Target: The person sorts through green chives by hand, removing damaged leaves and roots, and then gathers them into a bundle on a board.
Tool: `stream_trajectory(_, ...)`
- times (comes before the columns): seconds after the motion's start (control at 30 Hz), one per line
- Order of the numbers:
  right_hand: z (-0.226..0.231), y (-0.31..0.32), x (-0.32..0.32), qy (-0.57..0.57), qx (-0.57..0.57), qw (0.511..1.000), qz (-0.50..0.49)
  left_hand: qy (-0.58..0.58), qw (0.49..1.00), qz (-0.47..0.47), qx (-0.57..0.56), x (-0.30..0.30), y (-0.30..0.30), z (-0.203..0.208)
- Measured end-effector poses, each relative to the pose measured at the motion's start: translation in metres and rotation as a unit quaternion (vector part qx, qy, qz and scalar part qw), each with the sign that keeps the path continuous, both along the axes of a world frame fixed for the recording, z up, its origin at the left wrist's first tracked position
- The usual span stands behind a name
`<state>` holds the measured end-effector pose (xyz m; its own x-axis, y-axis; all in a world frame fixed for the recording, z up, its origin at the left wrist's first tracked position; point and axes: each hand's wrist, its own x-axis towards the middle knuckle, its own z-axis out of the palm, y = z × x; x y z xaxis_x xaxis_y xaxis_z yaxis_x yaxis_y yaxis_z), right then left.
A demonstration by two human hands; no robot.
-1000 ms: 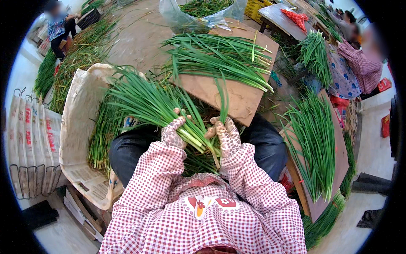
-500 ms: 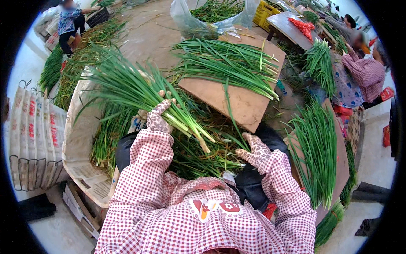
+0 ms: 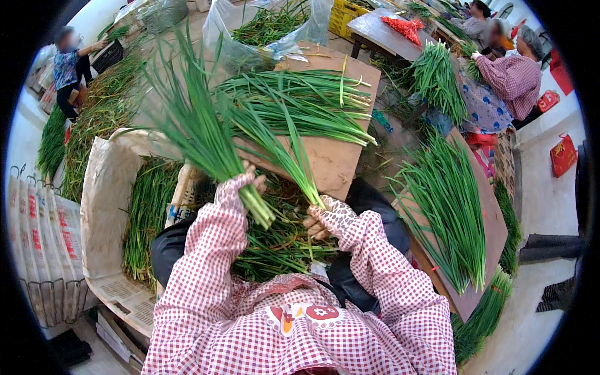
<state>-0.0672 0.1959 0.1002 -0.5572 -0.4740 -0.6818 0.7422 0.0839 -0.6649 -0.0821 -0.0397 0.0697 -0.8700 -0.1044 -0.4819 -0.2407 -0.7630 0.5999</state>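
Note:
My left hand (image 3: 234, 189), in a patterned glove, is closed round a thick bunch of garlic chives (image 3: 209, 134). The cut pale ends stick out below the fist, and the blurred leaves fan up and to the left. A smaller bunch of garlic chives (image 3: 301, 172) is gripped at its base by my gloved right hand (image 3: 331, 219), its leaves reaching up and left over the board. Beneath both hands lies a heap of loose green and yellowed leaves (image 3: 281, 240) at my lap. More chives (image 3: 300, 100) lie on the brown board (image 3: 334, 165) ahead.
A pale plastic crate (image 3: 103, 206) with chives inside stands at my left. On my right, another board (image 3: 494, 244) bears a chive pile (image 3: 447, 212). A clear plastic bag (image 3: 219, 28) of leaves stands beyond. Other people sit at the far left and far right.
The left hand's bunch has swung more upright. My right hand, earlier loosely spread near a few leaves, is now closed round a small bunch. The whole view has turned slightly right.

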Motion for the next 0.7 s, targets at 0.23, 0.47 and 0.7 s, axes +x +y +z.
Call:
stream_trajectory(0.23, 0.010, -0.026, 0.002, 0.309, 0.445, 0.804, 0.246, -0.095, 0.994, -0.046, 0.032, 0.083, 0.041, -0.024)
stream_trajectory(0.47, 0.025, -0.064, 0.036, 0.392, 0.308, 0.808, 0.315, -0.121, 0.990, -0.067, 0.029, 0.077, 0.045, -0.037)
stream_trajectory(0.7, 0.037, -0.040, 0.052, 0.352, 0.143, 0.825, 0.419, 0.049, 0.980, -0.070, 0.181, 0.085, 0.028, -0.062)
